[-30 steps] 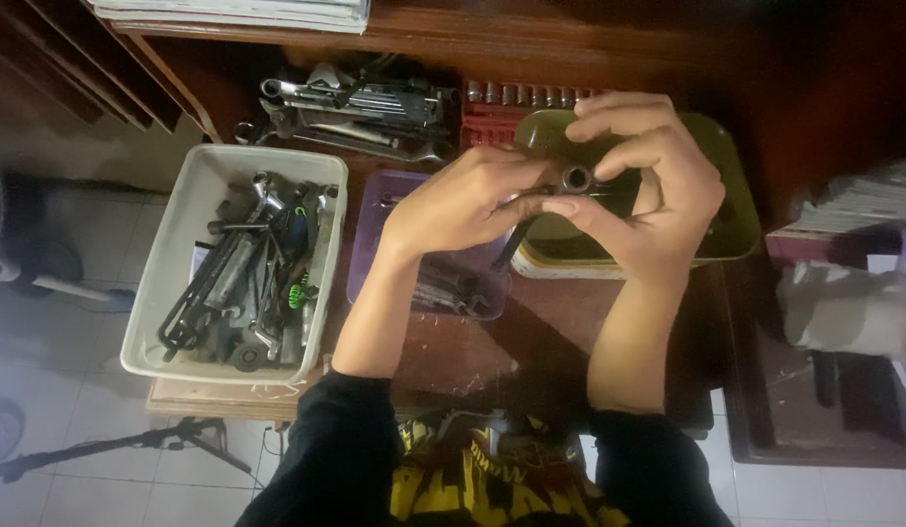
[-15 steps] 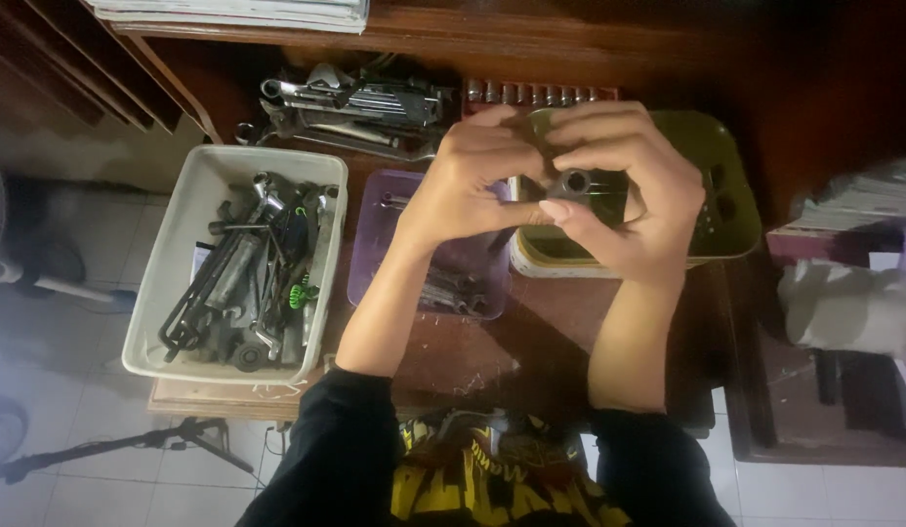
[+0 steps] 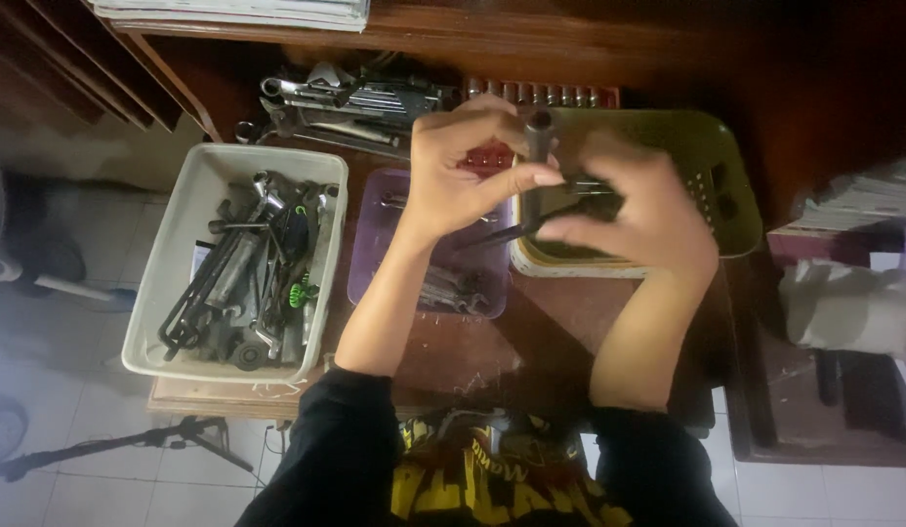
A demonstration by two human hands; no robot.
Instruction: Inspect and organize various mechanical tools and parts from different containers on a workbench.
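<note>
Honestly that dark metal socket tool (image 3: 538, 146) looks heavy, stiff, maybe greasy; left hand (image 3: 463, 181) grips its barrel, right hand (image 3: 638, 210) pinches the thin rod.

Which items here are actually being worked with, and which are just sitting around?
In hand:
left hand gripping the dark metal socket tool
right hand on the same tool

Lying about:
white bin of wrenches
purple tray
green basket
red socket rack
loose spanners
</note>
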